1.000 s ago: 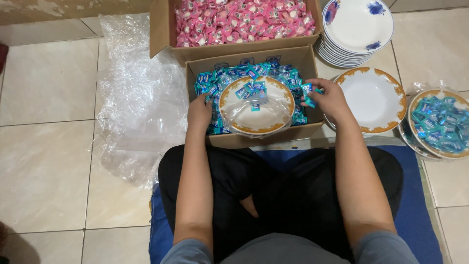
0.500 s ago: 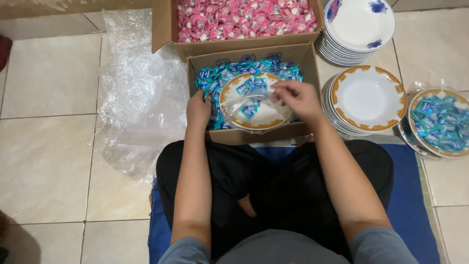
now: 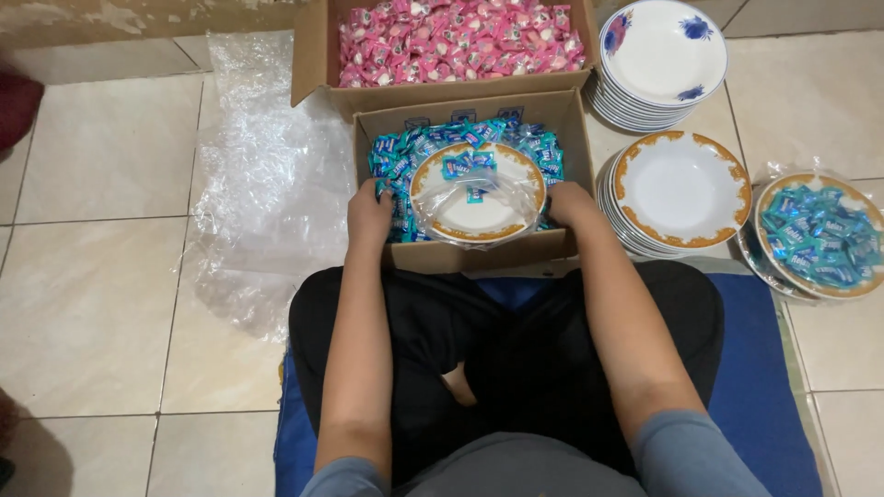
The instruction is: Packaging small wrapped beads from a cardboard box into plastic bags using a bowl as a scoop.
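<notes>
**Both hands back at the plate rim**

Since the earlier frame (0.5 s ago) the right hand (image 3: 564, 204) has left the middle of the plate and dropped to its right rim; the view has also shifted a little to the left.

Now: the gold-rimmed plate (image 3: 474, 213) sits on top of the blue candies (image 3: 391, 166) inside the near cardboard box (image 3: 479, 253), covered w/ a clear plastic wrap (image 3: 505, 189). A few blue candies lie on the plate, under the wrap, toward its far side.

Relation that matters: the plate lies directly between the two hands. The left hand (image 3: 370, 216) is at the left rim, the right hand at the right rim, so both are about equally near. The plate is round, so no long axis; it looks a bit tilted, near edge lower, but I cannot say for sure.

Grip: the left hand's fingers curl down beside the rim, into the candies; whether they pinch the plate or the wrap is hidden. The right hand's fingers are tucked under the rim, also hidden, so closure cannot be told.

Around: a box of pink candies (image 3: 451, 41) just behind, a stack of gold-rimmed plates (image 3: 681, 189) to the right, blue-flower plates (image 3: 658, 55) behind it, and a filled, wrapped plate (image 3: 815, 235) at far right. Loose plastic sheet (image 3: 267, 184) lies on the tiles at left.
</notes>
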